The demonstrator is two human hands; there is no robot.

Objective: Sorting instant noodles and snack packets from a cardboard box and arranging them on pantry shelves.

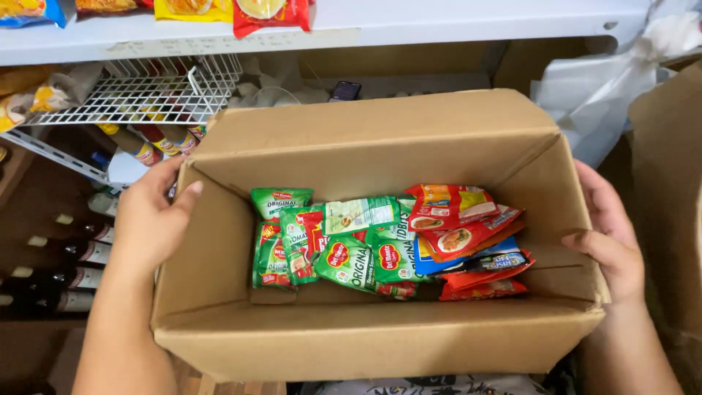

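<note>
At far left we note dark bottles [69, 252] lying in rows on a low shelf, with a white wire rack [146, 91] above them holding further sauce bottles [157, 139]. Next comes our left hand [150, 219], fingers spread and wrapped over the left wall of an open cardboard box [365, 340], thumb hooked inside the rim, gripping that wall and nothing else. The box sits between our two hands, flaps folded outward, tilted slightly toward us in front of the shelving. Its contents: green sauce pouches [333, 245] heaped on the left and middle of the floor, overlapping one another, and red pouches [468, 227] stacked on the right, a blue packet partly showing between them. We judge the box well short of full, since the pouches cover only the bottom and the walls stand bare above them. No pouch is in either hand, so the contents lie undisturbed while the box itself is what we hold. At right, our right hand [610, 234] clasps the opposite wall, fingers curled over its edge. Beyond it hangs crumpled white plastic [599, 88], and the white top shelf [409, 25] carries yellow and red packets [234, 11].
</note>
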